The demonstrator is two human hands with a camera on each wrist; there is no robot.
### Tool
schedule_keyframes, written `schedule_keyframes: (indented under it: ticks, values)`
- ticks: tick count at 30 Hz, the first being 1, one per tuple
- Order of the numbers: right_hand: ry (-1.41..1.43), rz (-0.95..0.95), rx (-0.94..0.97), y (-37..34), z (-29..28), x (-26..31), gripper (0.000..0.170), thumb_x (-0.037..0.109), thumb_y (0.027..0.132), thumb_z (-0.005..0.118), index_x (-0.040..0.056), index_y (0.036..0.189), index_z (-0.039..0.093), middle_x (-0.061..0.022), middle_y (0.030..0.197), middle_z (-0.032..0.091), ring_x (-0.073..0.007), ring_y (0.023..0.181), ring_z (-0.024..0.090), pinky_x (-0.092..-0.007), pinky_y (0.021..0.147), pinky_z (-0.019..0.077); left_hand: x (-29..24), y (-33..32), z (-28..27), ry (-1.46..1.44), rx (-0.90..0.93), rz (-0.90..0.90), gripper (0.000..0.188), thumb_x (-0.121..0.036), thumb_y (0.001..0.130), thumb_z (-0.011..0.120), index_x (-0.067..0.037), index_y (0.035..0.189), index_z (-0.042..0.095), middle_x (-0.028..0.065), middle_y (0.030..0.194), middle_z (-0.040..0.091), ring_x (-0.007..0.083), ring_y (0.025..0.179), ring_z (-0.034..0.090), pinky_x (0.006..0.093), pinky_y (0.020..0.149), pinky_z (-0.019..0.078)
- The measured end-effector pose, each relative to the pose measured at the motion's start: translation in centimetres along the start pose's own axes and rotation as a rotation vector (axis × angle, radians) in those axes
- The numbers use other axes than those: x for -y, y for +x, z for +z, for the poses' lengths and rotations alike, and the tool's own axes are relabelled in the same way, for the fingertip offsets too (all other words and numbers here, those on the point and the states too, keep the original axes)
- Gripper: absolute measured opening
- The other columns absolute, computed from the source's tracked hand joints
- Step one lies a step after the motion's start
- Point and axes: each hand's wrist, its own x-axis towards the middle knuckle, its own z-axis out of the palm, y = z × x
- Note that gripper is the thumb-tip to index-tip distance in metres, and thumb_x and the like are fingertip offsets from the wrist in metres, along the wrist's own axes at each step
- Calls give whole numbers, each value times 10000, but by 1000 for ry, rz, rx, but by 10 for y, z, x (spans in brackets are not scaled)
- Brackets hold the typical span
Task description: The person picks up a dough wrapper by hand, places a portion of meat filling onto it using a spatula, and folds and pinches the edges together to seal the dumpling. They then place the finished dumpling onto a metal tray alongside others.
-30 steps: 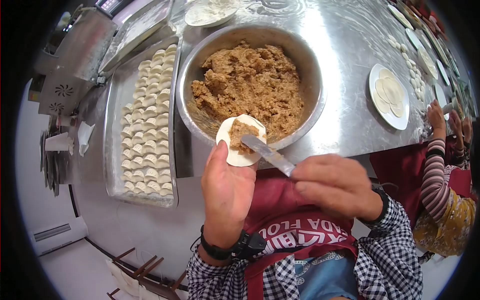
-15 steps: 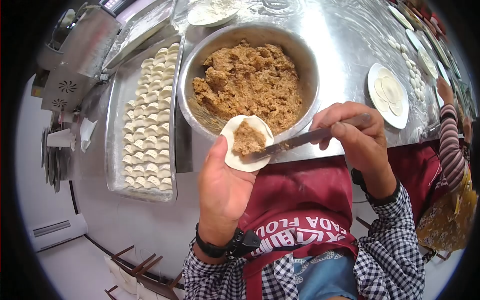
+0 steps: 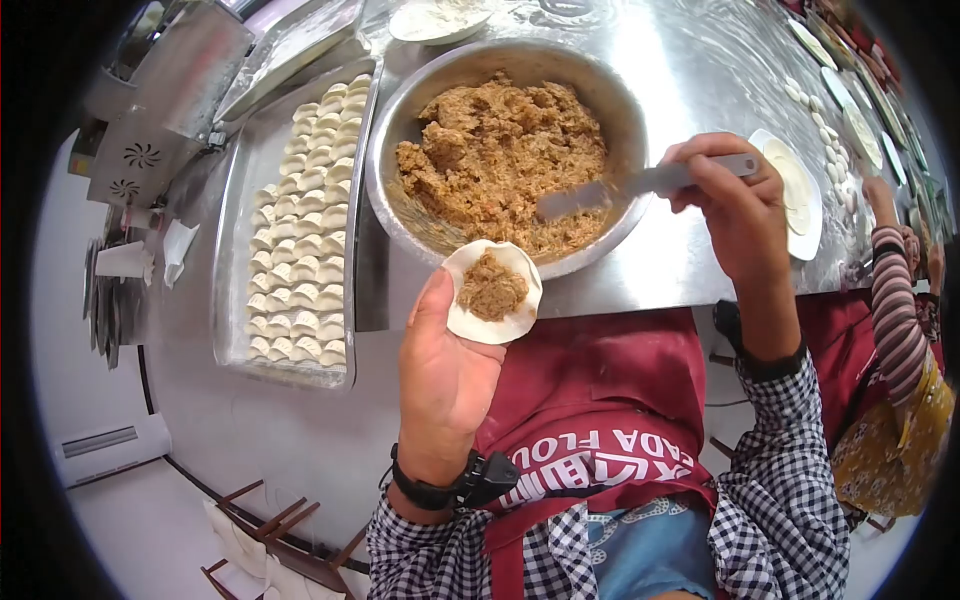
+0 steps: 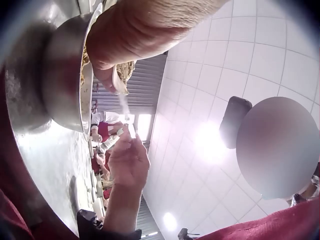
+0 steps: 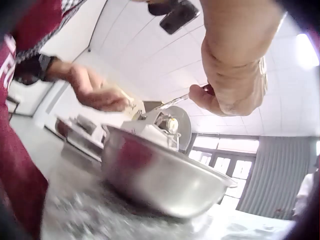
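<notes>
A round dumpling wrapper point(image 3: 482, 330) with a mound of brown filling point(image 3: 492, 287) at its centre lies on my left hand point(image 3: 447, 385), the thumb pressing its edge. My right hand point(image 3: 740, 215) grips a flat metal spatula point(image 3: 660, 181) by the handle. Its blade, blurred, points left over the near right part of a large steel bowl point(image 3: 628, 125) of minced filling point(image 3: 510, 150). The wrapper is just in front of the bowl's near rim. In the right wrist view, the spatula point(image 5: 175, 100) is above the bowl point(image 5: 170, 172).
Left of the bowl, a metal tray point(image 3: 240, 200) bears rows of folded dumplings point(image 3: 312, 230). A white plate point(image 3: 812, 232) of wrappers stands to the right, with small dough pieces point(image 3: 830, 150) beyond. Another person's striped sleeve point(image 3: 893, 290) is at far right. A floured plate point(image 3: 438, 22) sits behind.
The spatula has left the wrapper and moved up and away over the bowl with my right hand. The filling now forms a compact mound. My left hand keeps its hold.
</notes>
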Motion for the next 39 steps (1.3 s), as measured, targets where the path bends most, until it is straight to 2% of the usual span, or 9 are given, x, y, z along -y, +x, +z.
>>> schedule_keyframes:
  ticks: [4,7,11,14,23,30,32,36,39]
  values:
    - [-1117,-609,354,9,-4,-30,108,27,727,637,57,830,621,-82,849,625,-237,814,600,-316,726,484,2,-11,8,-39,30,-31,367,-224,927,426,-3,1221,428,144,1216,501,275,1136,482,474,949,406]
    - [-1345,-655,440,-3,4,-35,256,92,667,682,78,910,604,-66,935,607,-264,956,554,-374,816,452,2,-23,16,-43,51,-60,369,-212,927,422,0,1229,421,146,1228,490,277,1145,473,485,948,403]
    - [-1133,-661,390,-32,17,-10,515,87,592,725,87,1080,559,-93,1107,557,-310,1010,533,-395,861,439,9,-36,22,-60,109,-99,374,-199,928,413,1,1244,404,147,1232,487,276,1150,468,491,950,397]
    - [-731,-648,357,-59,36,-1,453,18,591,726,74,1021,598,-121,1107,558,-292,1011,540,-366,840,446,19,-44,29,-139,131,-161,381,-183,925,411,-4,1261,382,145,1242,477,277,1161,457,485,958,392]
    - [-686,-777,309,-83,39,-10,202,14,646,710,56,828,632,-120,1080,567,-259,950,571,-328,788,467,40,-59,37,-2,133,-153,385,-141,912,420,22,1257,369,137,1238,470,235,1135,477,375,978,380]
    - [-553,-785,222,-90,44,-6,167,23,650,700,57,794,625,-122,1066,573,-256,894,583,-311,742,476,50,-78,53,571,324,49,536,-53,814,578,56,1281,340,115,1199,477,158,1103,476,302,926,414]
    - [-600,-814,182,-92,46,-5,166,26,652,698,52,792,613,-132,1046,580,-261,875,584,-314,721,478,55,-82,56,1000,308,292,500,-38,797,600,54,1246,400,112,1171,506,147,1054,511,290,889,441]
    - [-693,-949,163,-93,50,-1,179,25,649,695,42,804,605,-139,1026,587,-265,858,585,-319,707,479,51,-83,57,1147,242,336,435,-17,803,597,46,1211,458,122,1134,541,138,982,552,267,847,464]
    - [-554,-884,92,-100,50,-3,176,23,667,688,30,824,609,-145,1019,591,-260,867,591,-315,718,482,51,-82,52,906,255,397,370,-9,823,582,40,1179,491,133,1105,565,161,937,583,267,818,491]
